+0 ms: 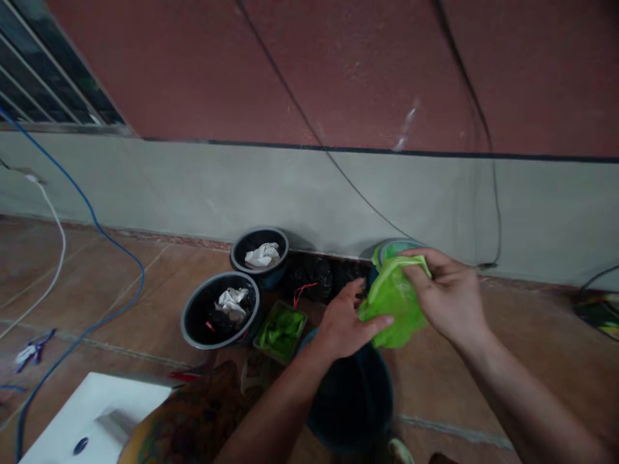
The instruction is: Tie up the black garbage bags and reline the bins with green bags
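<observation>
A thin, light green plastic bag (394,303) hangs crumpled over the floor at centre right. My right hand (447,293) pinches its upper edge between thumb and fingers. To its left, my left hand (343,322) has its thumb stretched out against the bag's side and its fingers apart; some fingertips are partly hidden. Beneath both hands stands a dark blue bucket (351,399), its inside in shadow. Behind the bag, against the wall, is a bin (399,245) with green lining at its rim, mostly covered by the bag and right hand.
Two black-lined bins, one nearer (193,316) and one farther (235,248), hold crumpled white paper. Beside them lie a clear box (304,325) of green material and black bags (309,277) with a red tie. A blue cable (116,238) crosses the tiles; a white stool-like surface (72,412) is lower left.
</observation>
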A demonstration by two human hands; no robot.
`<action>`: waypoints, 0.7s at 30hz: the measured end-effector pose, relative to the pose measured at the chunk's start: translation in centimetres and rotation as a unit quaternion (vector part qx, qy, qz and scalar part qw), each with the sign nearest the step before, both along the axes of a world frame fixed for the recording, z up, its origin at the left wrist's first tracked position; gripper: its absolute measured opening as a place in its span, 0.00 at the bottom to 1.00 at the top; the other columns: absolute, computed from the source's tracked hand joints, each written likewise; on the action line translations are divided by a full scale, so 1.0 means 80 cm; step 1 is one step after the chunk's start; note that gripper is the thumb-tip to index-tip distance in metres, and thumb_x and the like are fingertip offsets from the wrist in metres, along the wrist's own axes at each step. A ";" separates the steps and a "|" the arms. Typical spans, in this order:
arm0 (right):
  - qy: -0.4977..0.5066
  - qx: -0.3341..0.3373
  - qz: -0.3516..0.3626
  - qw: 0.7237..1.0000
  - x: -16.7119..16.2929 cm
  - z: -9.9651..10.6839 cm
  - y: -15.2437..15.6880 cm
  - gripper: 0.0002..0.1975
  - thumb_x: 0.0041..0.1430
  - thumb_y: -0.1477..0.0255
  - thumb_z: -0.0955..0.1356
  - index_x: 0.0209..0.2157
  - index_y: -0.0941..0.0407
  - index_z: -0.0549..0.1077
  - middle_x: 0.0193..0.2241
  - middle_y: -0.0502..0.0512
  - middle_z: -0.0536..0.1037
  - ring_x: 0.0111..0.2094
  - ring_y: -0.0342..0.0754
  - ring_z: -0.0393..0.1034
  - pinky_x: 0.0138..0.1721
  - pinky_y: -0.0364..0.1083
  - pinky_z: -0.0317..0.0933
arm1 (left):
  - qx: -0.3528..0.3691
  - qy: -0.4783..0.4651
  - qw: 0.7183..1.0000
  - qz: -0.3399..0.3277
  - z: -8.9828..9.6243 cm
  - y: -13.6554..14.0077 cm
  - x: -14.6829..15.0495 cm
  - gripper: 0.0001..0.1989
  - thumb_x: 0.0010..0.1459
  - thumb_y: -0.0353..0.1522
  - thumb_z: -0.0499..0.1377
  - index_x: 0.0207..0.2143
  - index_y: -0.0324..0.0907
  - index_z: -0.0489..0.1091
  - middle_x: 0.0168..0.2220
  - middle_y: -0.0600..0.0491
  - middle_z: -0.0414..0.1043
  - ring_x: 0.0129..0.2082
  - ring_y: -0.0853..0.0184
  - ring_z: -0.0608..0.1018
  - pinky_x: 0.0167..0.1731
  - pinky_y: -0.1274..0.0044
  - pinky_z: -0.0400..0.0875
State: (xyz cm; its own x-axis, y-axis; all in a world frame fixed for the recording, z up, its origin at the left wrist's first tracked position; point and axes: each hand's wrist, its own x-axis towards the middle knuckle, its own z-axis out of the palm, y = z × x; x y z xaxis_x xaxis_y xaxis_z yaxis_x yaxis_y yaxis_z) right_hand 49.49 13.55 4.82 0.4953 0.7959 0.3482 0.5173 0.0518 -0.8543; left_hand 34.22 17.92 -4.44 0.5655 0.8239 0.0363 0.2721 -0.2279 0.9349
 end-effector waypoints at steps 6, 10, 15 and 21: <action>0.012 0.020 -0.032 0.999 0.003 0.045 -0.076 0.12 0.53 0.63 0.68 0.34 0.56 0.78 0.30 0.54 0.80 0.28 0.45 0.73 0.27 0.41 0.66 | 0.088 0.147 0.983 0.068 0.025 -0.022 -0.007 0.12 0.58 0.31 0.56 0.42 0.41 0.76 0.39 0.49 0.80 0.39 0.62 0.79 0.43 0.75 0.71; -0.016 0.016 -0.114 0.993 0.052 0.027 -0.133 0.14 0.51 0.61 0.69 0.33 0.56 0.79 0.32 0.55 0.81 0.31 0.48 0.74 0.29 0.43 0.67 | 0.136 0.217 0.953 0.164 0.032 -0.015 -0.070 0.13 0.57 0.28 0.55 0.42 0.40 0.77 0.41 0.48 0.80 0.41 0.62 0.80 0.44 0.75 0.70; 0.008 -0.069 -0.156 0.985 0.091 -0.031 -0.186 0.16 0.49 0.59 0.70 0.32 0.58 0.79 0.28 0.55 0.81 0.28 0.49 0.73 0.26 0.43 0.64 | 0.130 0.194 0.947 0.221 0.035 -0.023 -0.141 0.14 0.52 0.25 0.57 0.40 0.41 0.77 0.40 0.49 0.80 0.41 0.62 0.80 0.44 0.75 0.71; -0.012 -0.180 -0.157 0.971 0.088 -0.093 -0.219 0.20 0.55 0.58 0.65 0.36 0.59 0.79 0.28 0.56 0.81 0.28 0.49 0.73 0.26 0.43 0.61 | -0.029 -0.020 0.936 0.351 0.006 -0.052 -0.180 0.13 0.42 0.24 0.61 0.35 0.38 0.77 0.31 0.51 0.79 0.32 0.65 0.79 0.36 0.75 0.73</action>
State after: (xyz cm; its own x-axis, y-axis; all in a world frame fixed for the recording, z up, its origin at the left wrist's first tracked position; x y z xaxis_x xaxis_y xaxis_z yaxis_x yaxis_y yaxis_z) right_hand 56.49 -3.95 -2.62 0.7280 0.6797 0.0894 0.4794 -0.4114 -0.7752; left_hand 19.81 13.74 -3.99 -0.1159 0.9932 -0.0107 0.2993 0.0452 0.9531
